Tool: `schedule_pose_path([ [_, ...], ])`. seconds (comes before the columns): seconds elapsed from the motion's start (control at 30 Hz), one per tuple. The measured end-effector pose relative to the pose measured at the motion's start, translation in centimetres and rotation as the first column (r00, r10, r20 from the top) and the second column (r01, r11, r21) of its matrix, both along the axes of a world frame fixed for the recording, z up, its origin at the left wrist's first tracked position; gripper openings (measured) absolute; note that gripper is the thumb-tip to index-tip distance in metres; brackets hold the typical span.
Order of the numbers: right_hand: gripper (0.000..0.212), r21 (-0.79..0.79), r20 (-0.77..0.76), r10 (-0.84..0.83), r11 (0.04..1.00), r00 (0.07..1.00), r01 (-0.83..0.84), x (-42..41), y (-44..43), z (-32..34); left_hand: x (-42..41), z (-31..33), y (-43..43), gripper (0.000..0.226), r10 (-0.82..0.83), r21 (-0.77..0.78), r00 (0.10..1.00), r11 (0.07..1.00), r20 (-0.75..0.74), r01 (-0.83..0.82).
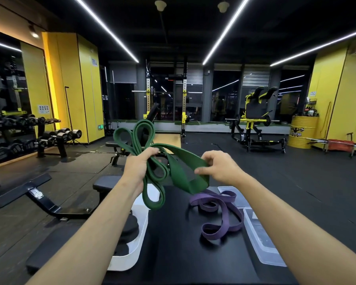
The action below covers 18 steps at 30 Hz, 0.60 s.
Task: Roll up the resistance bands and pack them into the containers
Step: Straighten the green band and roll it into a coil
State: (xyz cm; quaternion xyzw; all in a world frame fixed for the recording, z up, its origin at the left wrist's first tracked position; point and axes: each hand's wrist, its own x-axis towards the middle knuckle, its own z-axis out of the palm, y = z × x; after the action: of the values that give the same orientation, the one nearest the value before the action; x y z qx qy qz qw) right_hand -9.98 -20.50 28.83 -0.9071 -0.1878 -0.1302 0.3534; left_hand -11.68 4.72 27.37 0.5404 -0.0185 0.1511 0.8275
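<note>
A dark green resistance band (179, 171) is held up above the black bench (173, 243). My left hand (139, 166) grips a bunch of its loops, which fan out above and hang below the fist. My right hand (218, 166) pinches the wide free loop on the right. A purple resistance band (220, 214) lies loose and tangled on the bench under my right hand. A white container (141, 225) at the bench's left edge holds dark rolled bands. A clear container (259, 237) lies along the right edge, partly hidden by my right forearm.
Another clear tray or lid (226, 189) lies behind the purple band. A second bench (103, 183) and a black floor frame (39, 198) stand to the left. A dumbbell rack (29, 134) lines the left wall; a squat rack (183, 103) and a yellow barrel (302, 130) stand farther back.
</note>
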Motion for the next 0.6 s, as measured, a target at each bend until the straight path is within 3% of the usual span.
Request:
schedule_pose_path([
  [0.1, 0.033, 0.066, 0.162, -0.264, 0.964, 0.951, 0.256, 0.2, 0.0, 0.1, 0.1, -0.2, 0.2, 0.014, -0.002, 0.033, 1.000, 0.999, 0.006, 0.002],
  [0.2, 0.030, 0.131, 0.151, -0.341, 0.937, 0.928, 0.323, 0.1, 0.1, -0.2, -0.3, -0.2, -0.1, 0.049, -0.022, 0.068, 0.999, 0.997, 0.028, 0.020],
  [0.3, 0.023, 0.057, 0.180, -0.334, 0.942, 0.925, 0.330, 0.1, 0.4, -0.5, -0.4, -0.2, -0.6, 0.030, -0.023, 0.052, 0.999, 0.998, 0.030, 0.021],
  [0.47, 0.009, -0.271, 0.455, -0.258, 0.872, 0.852, 0.409, -0.2, -0.1, -1.3, -0.6, 0.0, -0.5, 0.016, -0.118, -0.036, 0.992, 0.993, -0.040, 0.117],
  [0.53, 0.026, -0.282, 0.511, -0.252, 0.854, 0.822, 0.437, 0.1, -1.0, -2.4, -0.5, 0.4, -0.2, 0.016, -0.154, -0.107, 0.984, 0.984, -0.090, 0.144],
  [0.6, 0.030, -0.232, 0.434, -0.291, 0.878, 0.853, 0.418, 0.5, -1.8, -3.3, -0.4, 0.7, 0.2, 0.017, -0.144, -0.113, 0.984, 0.985, -0.102, 0.133],
])
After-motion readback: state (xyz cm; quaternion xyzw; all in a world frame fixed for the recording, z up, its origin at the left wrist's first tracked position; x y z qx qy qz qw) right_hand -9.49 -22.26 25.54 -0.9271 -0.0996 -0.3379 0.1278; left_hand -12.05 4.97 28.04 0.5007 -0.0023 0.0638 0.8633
